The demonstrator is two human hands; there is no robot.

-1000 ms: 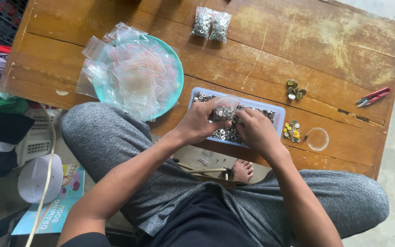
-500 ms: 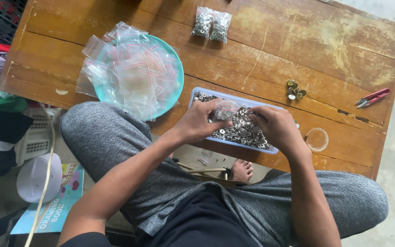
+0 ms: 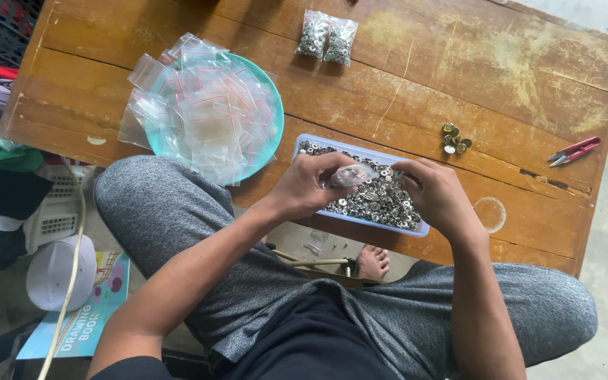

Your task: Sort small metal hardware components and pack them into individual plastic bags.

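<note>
A small clear bag [image 3: 352, 174] is pinched between the fingers of the left hand [image 3: 304, 186], held directly above the tray [image 3: 422, 229]. The grip is pressed together on the bag's near edge. The right hand [image 3: 439, 195] sits just beside it, fingers curled toward the bag's other end; whether its grip is closed on the bag or only touching it cannot be told.

The bag is kept low over the tray, probably so that any loose piece falls back among the rest. The tray, pale blue and shallow, is filled with small silver metal fasteners [image 3: 371, 200] and is set at the near edge of the table [image 3: 459, 63], within reach of both forearms.

To the left, a teal plate [image 3: 272, 105] is heaped with empty clear zip bags [image 3: 202, 105] with red seal lines, some spilling over its rim. At the far side two filled bags [image 3: 327, 35] of silver pieces lie together, well apart from the tray. A few brass-coloured pieces [image 3: 454, 138] sit to the right, and red thread snips [image 3: 575, 150] lie near the right edge.

Nothing lies between the hands and the tray. Both knees, in grey trousers, are pressed close under the table edge.
</note>
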